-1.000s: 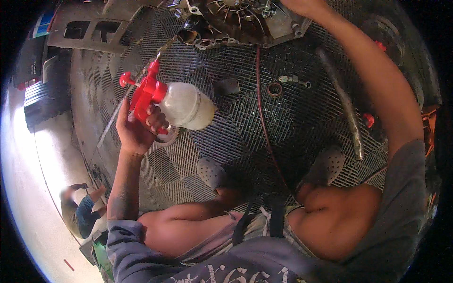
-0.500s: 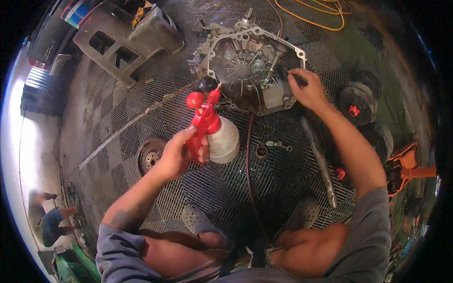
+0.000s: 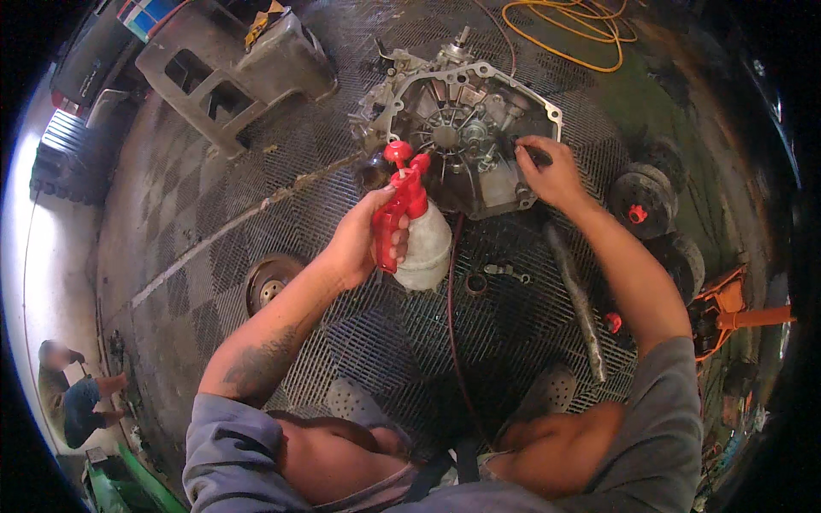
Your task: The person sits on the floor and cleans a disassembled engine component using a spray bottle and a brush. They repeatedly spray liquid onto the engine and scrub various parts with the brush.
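My left hand (image 3: 369,235) is wrapped round the red handle of a pump spray bottle (image 3: 426,248) with a cloudy white tank. The bottle's red head points up toward the gearbox housing (image 3: 505,184), a large metal casing lying open side up on the floor mat. Ribs, a shaft and metal fittings show inside the casing. Over the casing's right side, my right hand (image 3: 554,175) has its thumb and fingers curled together. Something dark shows between them, but I cannot make out what it is.
A flywheel-like disc (image 3: 272,289), a metal ring (image 3: 475,284) and a small fitting (image 3: 506,272) lie on the ribbed mat. A long metal bar (image 3: 577,299) lies right of them. A grey step stool (image 3: 214,81) stands far left; weight-like black discs (image 3: 641,201) sit at right.
The spray bottle, in my left hand, has moved right and up, closer to the gearbox housing and more upright. My right hand has shifted slightly left and down over the housing.
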Tool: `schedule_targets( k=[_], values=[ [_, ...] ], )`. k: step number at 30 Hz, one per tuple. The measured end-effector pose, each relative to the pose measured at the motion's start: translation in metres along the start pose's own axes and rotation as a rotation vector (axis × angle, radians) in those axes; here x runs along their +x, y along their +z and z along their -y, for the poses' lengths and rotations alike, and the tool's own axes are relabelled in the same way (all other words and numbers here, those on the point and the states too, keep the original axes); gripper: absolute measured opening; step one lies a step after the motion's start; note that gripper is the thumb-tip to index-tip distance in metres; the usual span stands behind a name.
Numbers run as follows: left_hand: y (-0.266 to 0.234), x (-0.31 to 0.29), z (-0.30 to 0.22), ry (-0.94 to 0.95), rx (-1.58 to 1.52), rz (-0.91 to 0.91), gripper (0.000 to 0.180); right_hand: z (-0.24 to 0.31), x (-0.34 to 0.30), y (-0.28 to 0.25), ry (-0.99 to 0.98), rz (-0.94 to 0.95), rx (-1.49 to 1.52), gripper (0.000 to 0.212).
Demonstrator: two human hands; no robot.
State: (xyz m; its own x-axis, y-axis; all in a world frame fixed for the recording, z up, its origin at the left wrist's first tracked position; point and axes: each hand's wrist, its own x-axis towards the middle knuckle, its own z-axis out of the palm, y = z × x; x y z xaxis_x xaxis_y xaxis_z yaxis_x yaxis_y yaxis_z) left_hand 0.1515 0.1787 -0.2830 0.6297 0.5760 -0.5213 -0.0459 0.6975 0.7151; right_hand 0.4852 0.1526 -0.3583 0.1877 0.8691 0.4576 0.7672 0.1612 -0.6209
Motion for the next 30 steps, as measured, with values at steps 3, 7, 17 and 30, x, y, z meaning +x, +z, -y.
schedule_targets(
  k=[3, 7, 17, 30],
  values=[
    [-0.005, 0.001, 0.0, 0.001, -0.006, -0.036, 0.04, 0.005, 0.002, 0.0, -0.037, -0.049, 0.036, 0.024],
    [-0.012, -0.002, 0.0, 0.024, 0.027, -0.04, 0.037, 0.017, 0.007, 0.002, -0.039, -0.124, 0.051, 0.025],
    [-0.025, -0.017, -0.005, 0.051, 0.093, -0.035, 0.038, 0.054, 0.045, 0.05, 0.303, -0.038, 0.521, 0.026],
    [-0.041, -0.023, 0.001, -0.049, 0.199, -0.159, 0.039, 0.068, 0.051, 0.089, 0.405, -0.059, 0.964, 0.024]
  ],
)
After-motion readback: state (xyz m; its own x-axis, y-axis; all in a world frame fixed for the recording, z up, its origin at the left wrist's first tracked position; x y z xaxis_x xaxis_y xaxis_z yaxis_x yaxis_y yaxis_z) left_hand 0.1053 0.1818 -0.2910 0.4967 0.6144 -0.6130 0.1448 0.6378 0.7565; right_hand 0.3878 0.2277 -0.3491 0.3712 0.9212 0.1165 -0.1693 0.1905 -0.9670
